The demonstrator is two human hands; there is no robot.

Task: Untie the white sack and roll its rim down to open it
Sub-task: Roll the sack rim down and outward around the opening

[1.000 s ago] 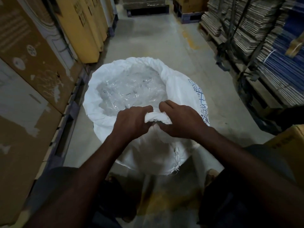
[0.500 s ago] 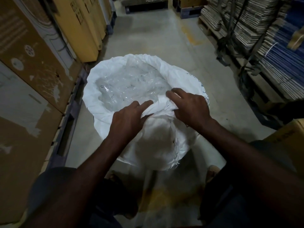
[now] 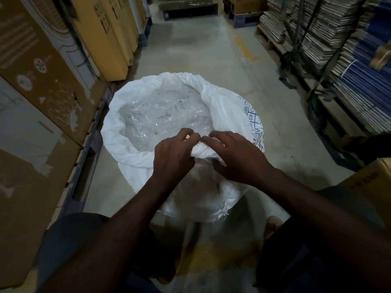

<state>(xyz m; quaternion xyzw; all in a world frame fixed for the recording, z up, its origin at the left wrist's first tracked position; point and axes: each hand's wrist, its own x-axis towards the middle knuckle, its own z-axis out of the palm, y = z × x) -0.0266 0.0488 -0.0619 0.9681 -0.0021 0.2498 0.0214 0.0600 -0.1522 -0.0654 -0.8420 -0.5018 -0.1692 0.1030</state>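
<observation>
The white sack (image 3: 118, 132) stands open on the concrete floor in front of me, its rim folded outward into a thick roll all round. Crumpled clear plastic (image 3: 163, 115) fills the inside. Blue print shows on the sack's right side (image 3: 252, 121). My left hand (image 3: 172, 157) and my right hand (image 3: 234, 157) sit side by side on the near rim, fingers curled over a bunched fold of the white cloth between them. The near wall of the sack below my hands is partly hidden by my forearms.
Tall cardboard boxes (image 3: 38, 85) on dark pallets line the left side, close to the sack. Stacks of flattened cardboard (image 3: 330, 45) on racks run along the right. A brown box (image 3: 372, 182) stands at my right. The concrete aisle (image 3: 201, 45) runs on beyond the sack.
My hands lifted their grip, spread over the near rim, then came together again gripping a fold. The view shifted slightly downward; the sack stays in place.
</observation>
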